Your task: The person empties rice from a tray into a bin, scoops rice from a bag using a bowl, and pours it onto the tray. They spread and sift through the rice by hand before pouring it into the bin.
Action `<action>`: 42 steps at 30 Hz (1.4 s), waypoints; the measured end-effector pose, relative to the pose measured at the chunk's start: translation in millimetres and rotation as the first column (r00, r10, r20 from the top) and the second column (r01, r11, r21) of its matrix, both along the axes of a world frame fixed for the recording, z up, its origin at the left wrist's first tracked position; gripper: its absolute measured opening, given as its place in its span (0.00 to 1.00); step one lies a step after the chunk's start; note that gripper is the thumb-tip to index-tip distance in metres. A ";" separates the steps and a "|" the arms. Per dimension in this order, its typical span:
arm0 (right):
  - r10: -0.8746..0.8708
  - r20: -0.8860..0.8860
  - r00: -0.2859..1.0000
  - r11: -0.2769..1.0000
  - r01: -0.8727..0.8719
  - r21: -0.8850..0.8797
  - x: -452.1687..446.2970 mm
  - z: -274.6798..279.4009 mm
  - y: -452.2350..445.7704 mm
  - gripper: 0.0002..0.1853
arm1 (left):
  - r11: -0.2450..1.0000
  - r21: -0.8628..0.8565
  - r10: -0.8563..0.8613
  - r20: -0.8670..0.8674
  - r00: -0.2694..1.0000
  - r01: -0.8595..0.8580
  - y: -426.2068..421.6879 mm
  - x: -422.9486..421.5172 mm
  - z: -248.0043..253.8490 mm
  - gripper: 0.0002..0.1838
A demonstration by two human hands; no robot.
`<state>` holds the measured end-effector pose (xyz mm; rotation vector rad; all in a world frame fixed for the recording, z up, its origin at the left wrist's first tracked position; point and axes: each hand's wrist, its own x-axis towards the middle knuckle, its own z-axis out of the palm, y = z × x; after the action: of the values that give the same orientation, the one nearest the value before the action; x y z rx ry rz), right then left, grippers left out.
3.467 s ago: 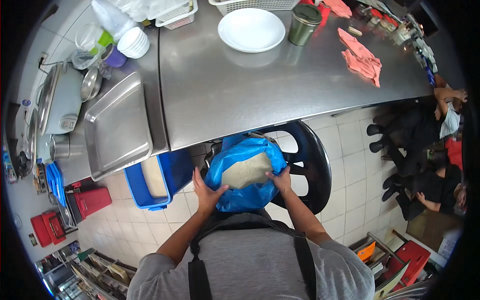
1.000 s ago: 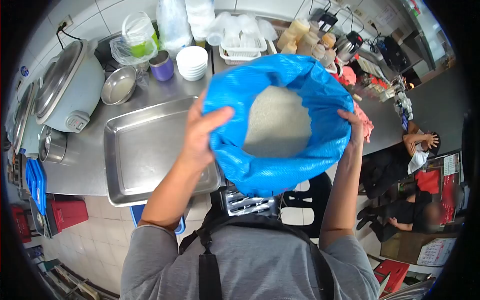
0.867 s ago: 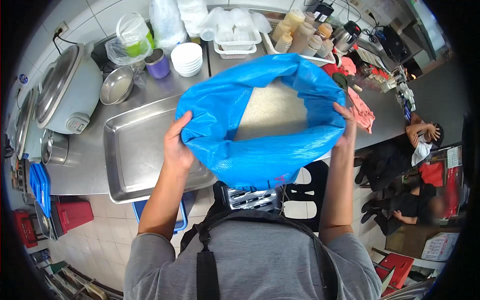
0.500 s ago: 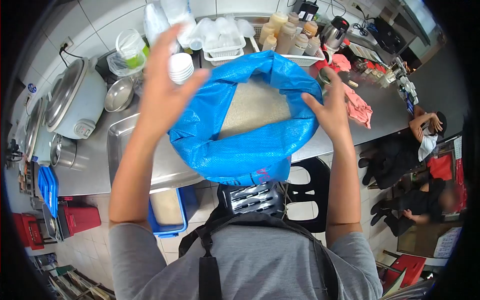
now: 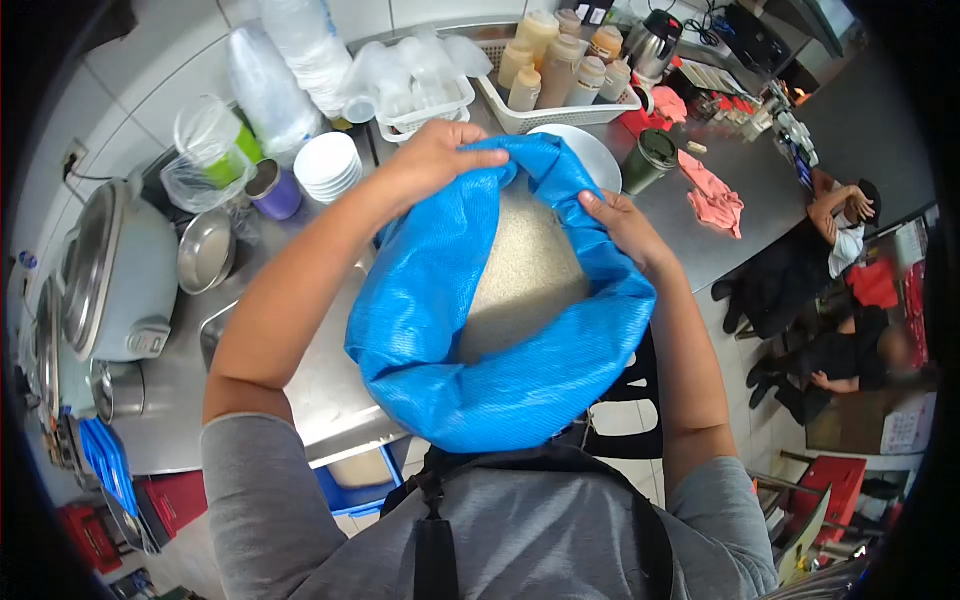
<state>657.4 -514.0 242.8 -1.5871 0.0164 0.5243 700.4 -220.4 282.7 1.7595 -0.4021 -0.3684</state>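
Note:
A blue woven sack [image 5: 500,400] with a thickly rolled rim stands in front of my chest, its mouth facing up. Pale grains that look like rice [image 5: 525,270] fill the inside. My left hand [image 5: 435,160] is closed on the far left part of the rim, thumb stretched along the fold. On the far right side of the rim, my right hand [image 5: 625,230] grips the plastic, with its thumb over the edge and the other fingers partly hidden.
Behind the sack are a white bowl [image 5: 580,155], a dark green tumbler [image 5: 650,160] and a basket of squeeze bottles [image 5: 570,120]. Left are stacked white bowls [image 5: 328,165], a metal bowl [image 5: 207,250] and a large cooker [image 5: 120,280]. Two seated people [image 5: 790,270] are at the right.
Both hands, apart from or only beside the sack before, have come onto its far rim and gripped it. The sack's mouth has tipped toward me, and the white bowl behind now shows.

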 end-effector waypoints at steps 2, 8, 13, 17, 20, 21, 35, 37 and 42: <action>-0.038 -0.102 0.994 0.988 0.052 0.144 9.3 -10.2 -7.4 0.23 | 0.990 -0.131 -0.085 -0.253 0.964 0.053 1.4 22.2 5.1 0.15; -0.435 -0.109 0.894 0.721 0.419 0.552 -2.2 -28.5 34.8 0.24 | 0.935 -0.338 -0.268 -0.485 0.832 0.104 13.3 58.7 -55.6 0.21; -0.026 -0.114 0.993 0.689 0.101 0.718 3.6 -49.9 -1.9 0.20 | 0.991 0.085 -0.079 -0.272 0.959 0.106 28.0 75.3 -88.6 0.14; -0.398 0.169 0.902 0.913 0.372 0.166 -13.3 -36.3 -26.7 0.17 | 0.986 0.163 -0.018 0.229 0.973 -0.020 52.5 44.1 -68.8 0.19; -0.295 0.570 0.767 0.878 0.453 -0.154 -39.7 -0.3 -31.4 0.19 | 0.938 0.338 -0.187 0.683 0.706 -0.079 56.2 -0.5 2.8 0.26; -0.219 0.685 0.695 0.827 0.505 -0.247 -53.6 25.7 -25.8 0.20 | 0.901 0.432 -0.315 0.704 0.636 -0.032 53.3 -14.0 20.5 0.30; 0.864 0.224 0.450 0.367 -0.259 -0.894 -126.6 62.4 61.6 0.25 | 0.292 0.921 -0.876 0.151 0.458 0.256 56.0 -95.3 24.0 0.41; 0.857 0.305 0.417 0.407 -0.183 -0.895 -141.5 64.0 55.4 0.22 | 0.450 0.883 -0.811 0.341 0.476 0.133 60.9 -103.3 7.5 0.31; 0.718 0.675 0.166 0.617 0.296 -0.729 -169.8 32.5 45.6 0.06 | 0.721 0.671 -0.553 0.707 0.441 -0.170 76.2 -129.7 -30.8 0.21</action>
<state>487.6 -468.5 275.3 -2.5634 -1.2745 -0.5367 570.7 -144.2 251.9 2.5585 -1.4369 0.3913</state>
